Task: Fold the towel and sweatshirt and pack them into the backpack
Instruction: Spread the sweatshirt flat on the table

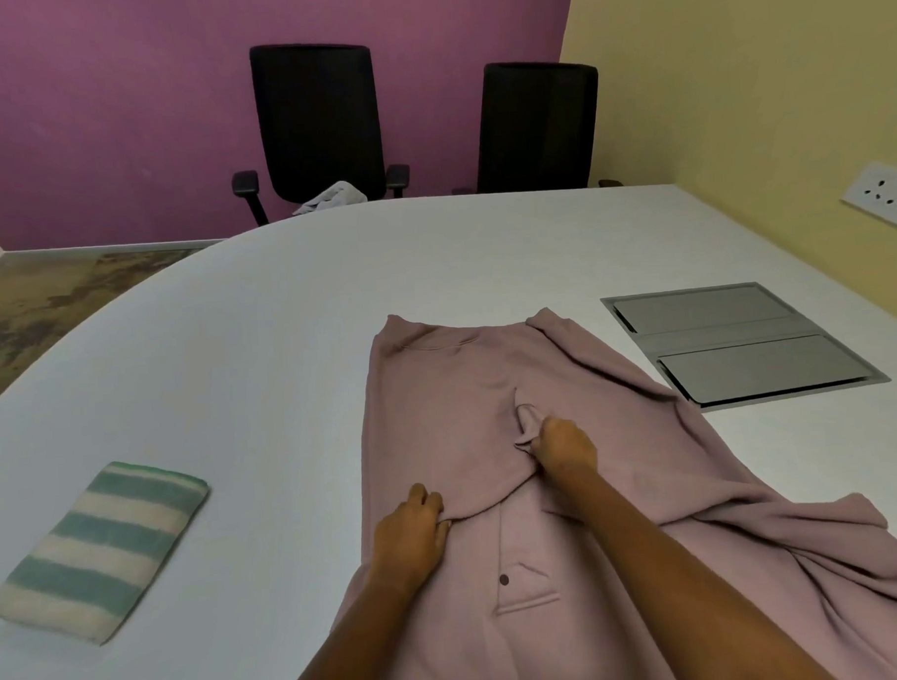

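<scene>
On the white table (240, 318), your left hand (408, 534) and right hand (564, 445) fingers pinch the folded-over flap of the dusty-pink sweatshirt (439, 417); the striped towel (103, 550) lies folded, well left of them.

Sweatshirt (440, 432) dusty pink; towel (103, 550) green/cream stripes; table (231, 349) wht.

I see sweatshirt (440, 422) soft matt fleece cloth; towel (103, 552) fuzzy striped terry; table (231, 349) smooth matt; far-right hatch (744, 342) brushed metal.
</scene>
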A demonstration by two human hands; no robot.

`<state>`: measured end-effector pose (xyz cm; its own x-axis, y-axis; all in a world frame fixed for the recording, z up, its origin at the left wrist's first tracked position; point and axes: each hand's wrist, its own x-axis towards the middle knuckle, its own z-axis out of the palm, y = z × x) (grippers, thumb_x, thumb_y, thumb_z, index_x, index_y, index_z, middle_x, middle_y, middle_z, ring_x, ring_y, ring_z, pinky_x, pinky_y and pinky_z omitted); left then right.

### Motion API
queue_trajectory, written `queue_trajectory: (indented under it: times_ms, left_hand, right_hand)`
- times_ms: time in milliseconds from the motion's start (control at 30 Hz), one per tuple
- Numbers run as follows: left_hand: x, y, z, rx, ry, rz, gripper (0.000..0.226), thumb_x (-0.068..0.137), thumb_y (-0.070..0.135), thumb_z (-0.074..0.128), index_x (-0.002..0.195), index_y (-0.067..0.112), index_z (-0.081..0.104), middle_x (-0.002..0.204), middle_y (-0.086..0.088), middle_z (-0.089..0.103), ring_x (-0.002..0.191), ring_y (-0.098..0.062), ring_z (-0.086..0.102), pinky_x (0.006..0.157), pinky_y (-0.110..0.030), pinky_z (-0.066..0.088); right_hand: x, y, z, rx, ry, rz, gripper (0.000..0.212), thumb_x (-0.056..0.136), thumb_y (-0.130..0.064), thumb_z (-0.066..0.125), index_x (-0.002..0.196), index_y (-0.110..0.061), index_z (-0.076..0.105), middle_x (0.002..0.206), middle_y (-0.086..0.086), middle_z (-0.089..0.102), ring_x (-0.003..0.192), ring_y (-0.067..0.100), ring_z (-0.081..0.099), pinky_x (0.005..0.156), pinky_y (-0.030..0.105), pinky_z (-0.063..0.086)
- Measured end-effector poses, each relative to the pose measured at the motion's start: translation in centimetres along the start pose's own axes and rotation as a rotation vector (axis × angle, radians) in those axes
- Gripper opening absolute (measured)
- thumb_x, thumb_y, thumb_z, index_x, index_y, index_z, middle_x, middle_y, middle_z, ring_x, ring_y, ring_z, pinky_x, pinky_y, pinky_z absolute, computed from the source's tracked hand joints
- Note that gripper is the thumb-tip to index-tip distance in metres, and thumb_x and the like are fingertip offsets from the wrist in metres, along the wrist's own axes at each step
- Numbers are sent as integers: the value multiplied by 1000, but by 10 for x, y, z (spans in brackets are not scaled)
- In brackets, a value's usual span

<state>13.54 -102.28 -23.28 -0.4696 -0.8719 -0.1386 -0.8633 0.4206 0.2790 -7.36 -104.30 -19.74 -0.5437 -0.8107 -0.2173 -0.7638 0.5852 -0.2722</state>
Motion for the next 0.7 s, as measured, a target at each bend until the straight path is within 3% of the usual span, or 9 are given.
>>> queue_trajectory:
  times_ms: [100, 167, 200, 233, 300, 367, 433, 533, 700]
  left_hand:
    - [5, -6, 0, -147, 94, -95, 32, 100, 33, 29, 114, 13, 49, 117, -5, 57, 100, -24, 60, 82, -28, 44]
    - [10, -11, -1, -266, 148, -194, 30, 101, 30, 28, 109, 10, 49, 108, -9, 63, 97, -26, 62, 81, -30, 45]
    - [13, -14, -1, -335, 160, -257, 30, 101, 29, 29, 107, 8, 50, 106, -12, 64, 96, -28, 62, 82, -31, 46]
    - [16, -18, 0, -422, 164, -334, 31, 101, 27, 30, 106, 5, 51, 106, -15, 64, 98, -31, 61, 83, -32, 46]
    - [22, -26, 2, -606, 158, -487, 30, 100, 24, 35, 101, 0, 53, 109, -21, 63, 102, -36, 58, 87, -35, 44]
    - [27, -32, 4, -706, 132, -579, 26, 98, 19, 38, 82, 1, 49, 108, -26, 61, 100, -38, 57, 86, -36, 43]
    - [29, -34, 5, -721, 123, -617, 24, 97, 16, 40, 76, 4, 42, 106, -27, 60, 98, -38, 56, 85, -37, 43]
    - [31, -31, 5, -706, 129, -628, 22, 95, 19, 40, 87, 0, 48, 106, -25, 61, 98, -38, 57, 87, -40, 46]
    - [42, -29, -2, -544, 68, -582, 43, 95, 39, 40, 118, 5, 51, 114, -14, 63, 104, -33, 60, 88, -36, 47]
  right_hand:
    - [22, -8, -20, 219, 23, -42, 19, 90, -20, 47, 79, -8, 57, 94, 20, 64, 88, 33, 62, 69, 27, 43]
    - [35, -21, -40, 624, 46, -66, 32, 91, -13, 43, 59, -11, 48, 66, 15, 57, 54, 19, 55, 51, 23, 39]
    - [41, -30, -50, 874, 23, -73, 34, 93, -11, 41, 60, -13, 50, 65, 13, 55, 47, 14, 50, 49, 24, 38]
    - [48, -38, -58, 1116, -14, -81, 31, 96, -11, 38, 70, -13, 56, 75, 11, 57, 54, 11, 52, 54, 26, 43]
    - [61, -49, -70, 1355, -50, -101, 23, 99, -12, 37, 106, -11, 59, 107, 4, 58, 93, 10, 55, 87, 32, 49]
    - [70, -54, -72, 1195, 10, -152, 28, 98, -12, 39, 120, -10, 56, 110, 1, 57, 101, 11, 47, 98, 36, 44]
    - [71, -51, -61, 950, 126, -178, 28, 94, -6, 41, 111, -7, 63, 98, 0, 58, 93, 13, 50, 84, 23, 47]
    - [68, -42, -28, 774, 187, -101, 24, 90, 0, 43, 83, -4, 66, 88, 6, 63, 81, 19, 55, 77, 24, 41]
    - [72, -30, 15, 673, 187, -39, 25, 93, -6, 45, 103, 7, 63, 111, 22, 64, 105, 33, 57, 88, 30, 42]
